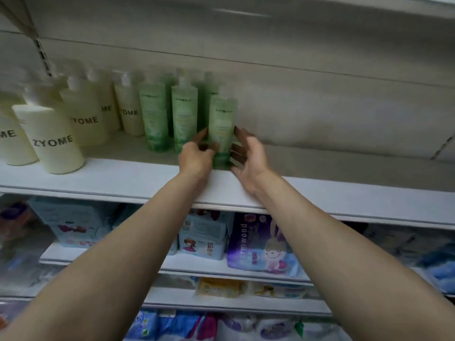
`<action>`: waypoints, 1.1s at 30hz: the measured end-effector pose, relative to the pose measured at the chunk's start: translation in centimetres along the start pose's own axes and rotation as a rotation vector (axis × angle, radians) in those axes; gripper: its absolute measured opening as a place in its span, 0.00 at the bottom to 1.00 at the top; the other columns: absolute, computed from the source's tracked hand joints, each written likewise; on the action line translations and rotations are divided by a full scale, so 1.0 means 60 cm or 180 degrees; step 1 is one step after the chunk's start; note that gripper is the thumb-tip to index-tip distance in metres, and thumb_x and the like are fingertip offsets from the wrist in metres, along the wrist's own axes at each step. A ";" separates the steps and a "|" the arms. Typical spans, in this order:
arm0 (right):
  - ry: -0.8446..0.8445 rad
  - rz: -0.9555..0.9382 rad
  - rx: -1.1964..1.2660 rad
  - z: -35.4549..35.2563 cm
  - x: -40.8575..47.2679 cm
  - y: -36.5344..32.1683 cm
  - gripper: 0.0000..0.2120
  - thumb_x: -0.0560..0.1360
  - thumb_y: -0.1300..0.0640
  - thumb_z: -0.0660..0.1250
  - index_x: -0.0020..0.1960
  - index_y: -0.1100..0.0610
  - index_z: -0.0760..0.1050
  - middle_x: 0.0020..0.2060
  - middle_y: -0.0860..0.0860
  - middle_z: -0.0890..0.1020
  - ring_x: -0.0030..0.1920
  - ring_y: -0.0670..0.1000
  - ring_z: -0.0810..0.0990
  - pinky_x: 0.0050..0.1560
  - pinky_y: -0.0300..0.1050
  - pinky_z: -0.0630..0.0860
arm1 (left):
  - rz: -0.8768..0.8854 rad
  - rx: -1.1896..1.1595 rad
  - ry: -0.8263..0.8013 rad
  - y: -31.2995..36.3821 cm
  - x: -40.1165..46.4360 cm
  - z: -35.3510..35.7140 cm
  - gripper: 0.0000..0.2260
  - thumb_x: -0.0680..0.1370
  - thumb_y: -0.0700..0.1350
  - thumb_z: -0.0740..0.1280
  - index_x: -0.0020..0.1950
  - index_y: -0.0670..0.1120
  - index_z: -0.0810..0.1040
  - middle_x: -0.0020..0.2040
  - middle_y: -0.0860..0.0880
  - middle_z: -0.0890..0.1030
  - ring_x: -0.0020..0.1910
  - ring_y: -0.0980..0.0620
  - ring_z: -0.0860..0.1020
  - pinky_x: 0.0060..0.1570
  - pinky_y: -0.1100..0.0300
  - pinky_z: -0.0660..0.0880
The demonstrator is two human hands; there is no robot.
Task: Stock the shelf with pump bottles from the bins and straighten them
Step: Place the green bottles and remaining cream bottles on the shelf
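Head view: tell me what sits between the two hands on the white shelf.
In the head view, one translucent green pump bottle stands upright between the left hand and right hand on the white shelf.

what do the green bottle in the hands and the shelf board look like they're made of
Green pump bottle: probably translucent plastic, smooth; the tinted body lets light through, though the frame is blurred. Shelf board: looks like white painted metal or laminate, matte, with a thin, even front edge; which one cannot be told.
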State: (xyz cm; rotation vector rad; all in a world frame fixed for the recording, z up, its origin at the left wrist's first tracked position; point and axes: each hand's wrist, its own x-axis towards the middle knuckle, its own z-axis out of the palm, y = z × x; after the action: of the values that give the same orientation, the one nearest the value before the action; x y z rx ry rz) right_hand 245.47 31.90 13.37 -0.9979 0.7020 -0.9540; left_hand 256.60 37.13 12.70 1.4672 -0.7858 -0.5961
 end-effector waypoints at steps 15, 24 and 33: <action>0.0125 0.0219 -0.0082 0.011 0.065 -0.003 0.19 0.78 0.44 0.63 0.64 0.50 0.78 0.57 0.55 0.83 0.58 0.54 0.79 0.50 0.46 0.74 | -0.0139 -0.0199 0.0339 0.011 0.026 0.043 0.21 0.80 0.38 0.68 0.73 0.45 0.73 0.68 0.46 0.78 0.65 0.48 0.76 0.66 0.55 0.73; 0.0328 0.0220 -0.0451 0.024 -0.040 -0.003 0.14 0.79 0.47 0.65 0.59 0.52 0.79 0.47 0.47 0.84 0.56 0.49 0.77 0.58 0.46 0.72 | -0.0710 -0.1054 -0.0008 0.011 -0.033 -0.025 0.23 0.79 0.50 0.70 0.71 0.43 0.72 0.64 0.42 0.79 0.59 0.47 0.78 0.57 0.53 0.78; 0.0825 -0.0007 -0.0516 0.089 -0.204 0.056 0.22 0.79 0.50 0.66 0.71 0.58 0.73 0.66 0.54 0.76 0.68 0.53 0.73 0.62 0.45 0.71 | -0.1066 -0.1863 -0.0511 0.001 -0.152 -0.174 0.15 0.79 0.47 0.70 0.62 0.44 0.72 0.57 0.46 0.76 0.57 0.49 0.78 0.48 0.57 0.80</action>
State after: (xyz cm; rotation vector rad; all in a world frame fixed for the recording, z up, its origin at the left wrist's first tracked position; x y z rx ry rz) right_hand 245.85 45.67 13.21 -1.0259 1.0078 -1.0517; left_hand 258.90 50.81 12.44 1.0153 -0.4282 -1.1056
